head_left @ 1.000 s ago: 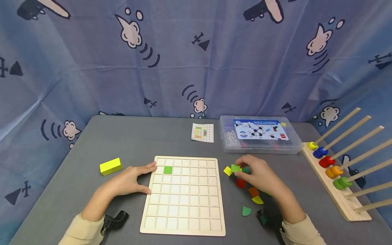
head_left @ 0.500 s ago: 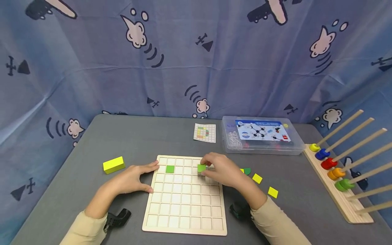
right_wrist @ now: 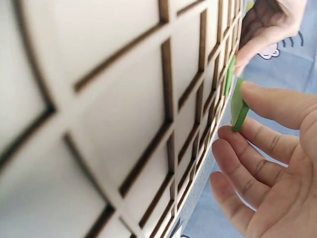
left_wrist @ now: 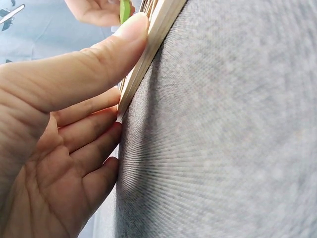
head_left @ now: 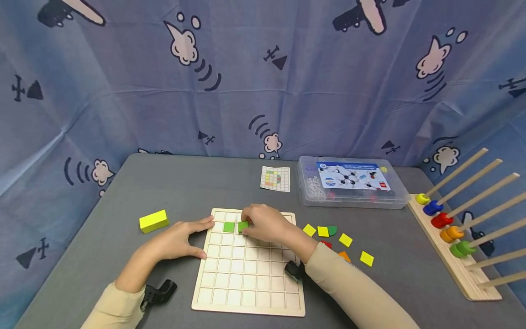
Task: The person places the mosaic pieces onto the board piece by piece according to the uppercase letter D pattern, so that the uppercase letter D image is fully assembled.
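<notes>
A wooden grid board [head_left: 242, 274] lies on the grey table. My left hand [head_left: 178, 240] rests at its left edge, thumb and fingertips apart and touching the rim; the left wrist view shows the thumb [left_wrist: 99, 69] against the board's side [left_wrist: 148, 49]. Between thumb and fingertips, my right hand [head_left: 267, 224] pinches a green square tile [right_wrist: 238, 106] over the board's upper part. The tile is tilted and held just above the grid in the right wrist view. Directly left of it, another green tile [head_left: 228, 227] sits in a cell of the second row.
Right of the board lie loose yellow tiles [head_left: 345, 240], a green rounded piece [head_left: 332, 230] and partly hidden red and orange ones. Behind stand a pattern card [head_left: 275, 178] and a clear plastic box [head_left: 353, 196]. A yellow block [head_left: 154, 221] is left, a peg rack [head_left: 456, 256] right.
My right hand has carried the green tile left from the loose pieces, across the board, to beside the placed green tile. The left hand has stayed at the board's edge.
</notes>
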Tool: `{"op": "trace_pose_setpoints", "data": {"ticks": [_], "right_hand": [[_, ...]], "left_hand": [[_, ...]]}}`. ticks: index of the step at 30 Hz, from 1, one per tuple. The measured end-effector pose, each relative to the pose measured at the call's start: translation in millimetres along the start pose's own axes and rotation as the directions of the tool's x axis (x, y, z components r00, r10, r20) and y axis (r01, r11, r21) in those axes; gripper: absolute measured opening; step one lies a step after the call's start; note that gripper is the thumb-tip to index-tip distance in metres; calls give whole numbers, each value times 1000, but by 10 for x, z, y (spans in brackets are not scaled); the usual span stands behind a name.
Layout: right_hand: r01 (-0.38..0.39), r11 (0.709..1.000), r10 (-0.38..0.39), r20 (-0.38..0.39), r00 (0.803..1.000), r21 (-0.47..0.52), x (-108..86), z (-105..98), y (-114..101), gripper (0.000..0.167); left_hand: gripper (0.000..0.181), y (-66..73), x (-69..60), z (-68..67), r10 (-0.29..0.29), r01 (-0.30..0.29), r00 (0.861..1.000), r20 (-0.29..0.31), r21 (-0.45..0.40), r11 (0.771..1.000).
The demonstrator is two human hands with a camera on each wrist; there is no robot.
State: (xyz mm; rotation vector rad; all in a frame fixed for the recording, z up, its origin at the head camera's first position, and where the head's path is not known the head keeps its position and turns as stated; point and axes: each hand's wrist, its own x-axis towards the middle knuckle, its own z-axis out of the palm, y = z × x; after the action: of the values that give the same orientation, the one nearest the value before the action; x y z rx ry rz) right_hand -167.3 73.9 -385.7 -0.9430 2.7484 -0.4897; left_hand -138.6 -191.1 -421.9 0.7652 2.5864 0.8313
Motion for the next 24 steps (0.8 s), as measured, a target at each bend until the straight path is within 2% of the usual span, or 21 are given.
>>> {"op": "trace_pose_setpoints", "data": {"ticks": [12, 20, 24], "right_hand": [[12, 990, -7, 35, 999, -143, 122, 68, -65, 18], [11, 994, -4, 67, 998, -105, 130, 63, -40, 27], [32, 999, -30, 89, 996, -23, 98, 47, 22, 32]], "left_hand": [[87, 8, 0, -7, -1, 1, 1000, -4, -3, 1000], [87, 8, -3, -12, -7, 7, 1000, -6, 3, 1000], [86, 10, -7, -10, -13, 13, 1000, -3, -3, 1000]]}}
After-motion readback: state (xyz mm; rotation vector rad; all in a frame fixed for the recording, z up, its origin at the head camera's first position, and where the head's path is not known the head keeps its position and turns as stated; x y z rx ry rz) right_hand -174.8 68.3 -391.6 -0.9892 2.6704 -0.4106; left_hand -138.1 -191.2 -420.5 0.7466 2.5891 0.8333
